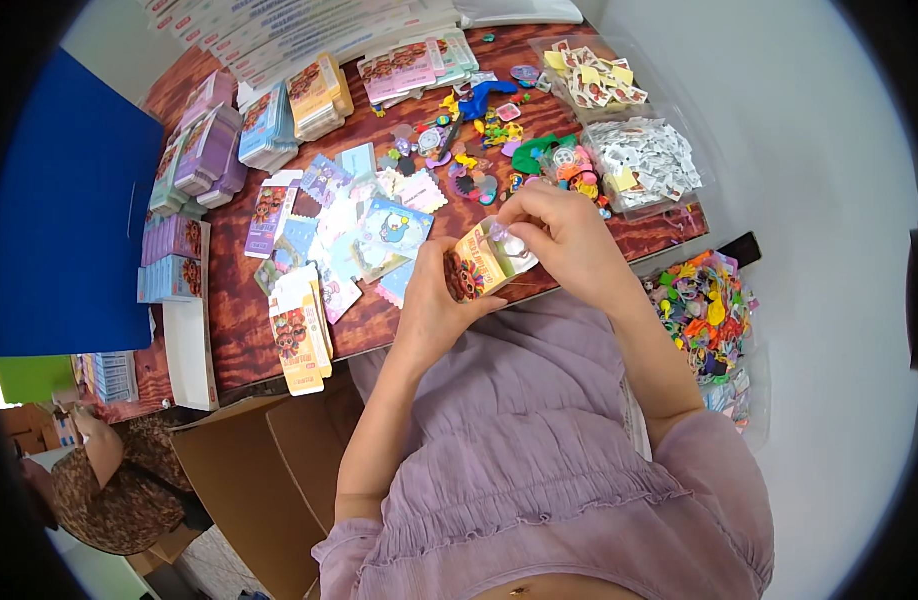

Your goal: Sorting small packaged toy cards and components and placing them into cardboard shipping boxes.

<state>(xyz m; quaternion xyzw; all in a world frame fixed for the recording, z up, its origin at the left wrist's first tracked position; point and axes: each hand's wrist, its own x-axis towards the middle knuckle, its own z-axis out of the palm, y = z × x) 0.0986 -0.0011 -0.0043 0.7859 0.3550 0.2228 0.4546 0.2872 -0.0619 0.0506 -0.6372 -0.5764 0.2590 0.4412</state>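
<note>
My left hand is wrapped round a small yellow printed carton, tilted with its open end to the right. At that opening, my right hand pinches a small shiny, purple-tinted piece, partly inside the carton and half hidden by the fingers. White shows inside the mouth of the carton. Just left of my left hand lies a pile of small printed packets with zigzag edges. Flat yellow cartons overhang the table's near edge, and a purple carton lies behind them.
Stacks of folded cartons line the table's back and left. Loose colourful trinkets lie beyond my hands. Clear trays of small white pieces stand at the right, above a tub of toys. Another person is at lower left.
</note>
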